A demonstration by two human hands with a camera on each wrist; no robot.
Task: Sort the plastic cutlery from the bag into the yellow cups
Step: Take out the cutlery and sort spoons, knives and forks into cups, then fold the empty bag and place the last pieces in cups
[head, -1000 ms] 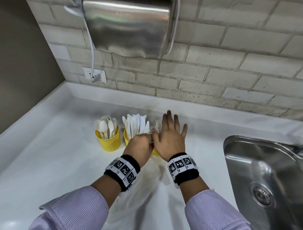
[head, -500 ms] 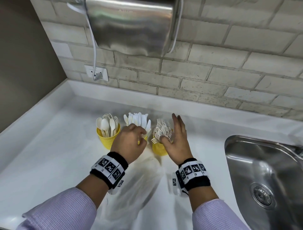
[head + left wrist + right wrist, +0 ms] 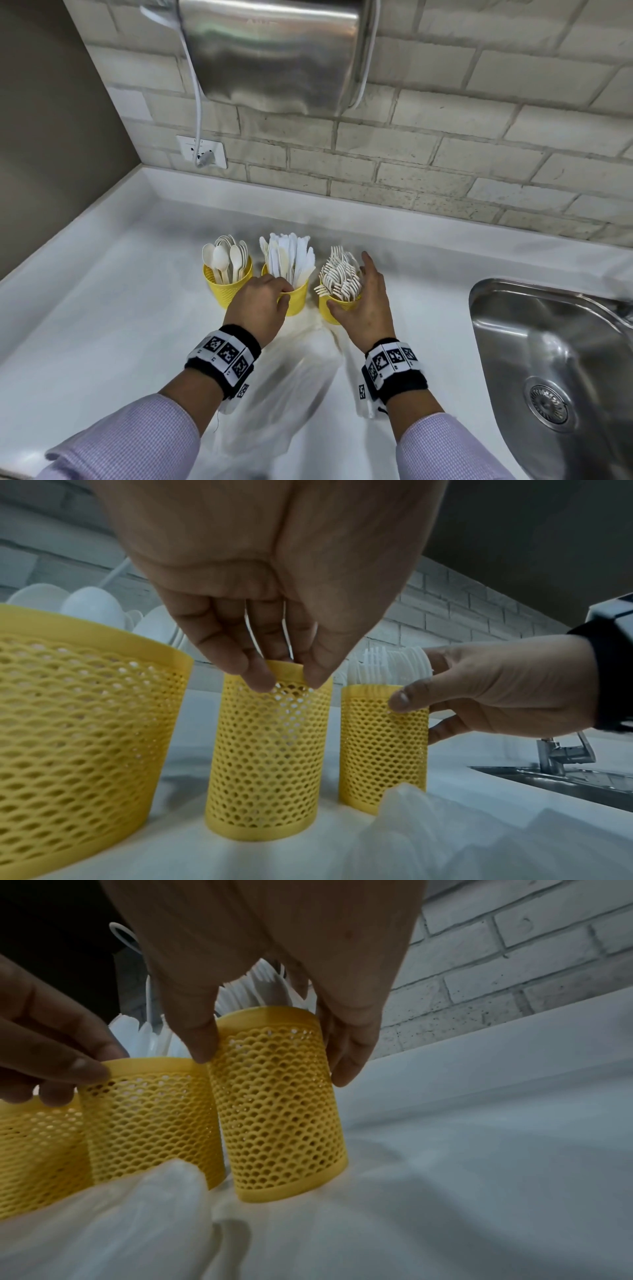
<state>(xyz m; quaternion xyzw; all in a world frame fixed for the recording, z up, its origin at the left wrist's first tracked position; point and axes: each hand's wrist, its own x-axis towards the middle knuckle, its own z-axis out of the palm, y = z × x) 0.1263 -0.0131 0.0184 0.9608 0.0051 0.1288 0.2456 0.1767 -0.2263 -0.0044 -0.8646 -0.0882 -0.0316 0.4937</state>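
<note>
We see the left hand (image 3: 258,305) curled over the near rim of the middle yellow perforated plastic cup (image 3: 267,753), its fingers (image 3: 219,645) and thumb pinching that rim between them; the white plastic knives (image 3: 289,257) stand upright in the cup just beyond the fingertips. The right hand (image 3: 368,305) wraps the right yellow perforated plastic cup (image 3: 277,1110): its thumb presses the cup's left side near the rim, and its fingers (image 3: 346,1047), held together and only slightly bent, lie along the far right side. The white plastic forks (image 3: 340,277) fan out of this cup between thumb and fingers, tines up and leaning left. The two held cups stand just beside each other on the white worktop (image 3: 102,325); from the wrist views we cannot tell whether their walls touch. To the left of the left hand stands a third yellow perforated plastic cup (image 3: 227,286), untouched, holding white plastic spoons (image 3: 226,257). A crumpled clear plastic bag (image 3: 284,394) lies on the worktop below both wrists, its edge reaching the bases of the held cups.
</note>
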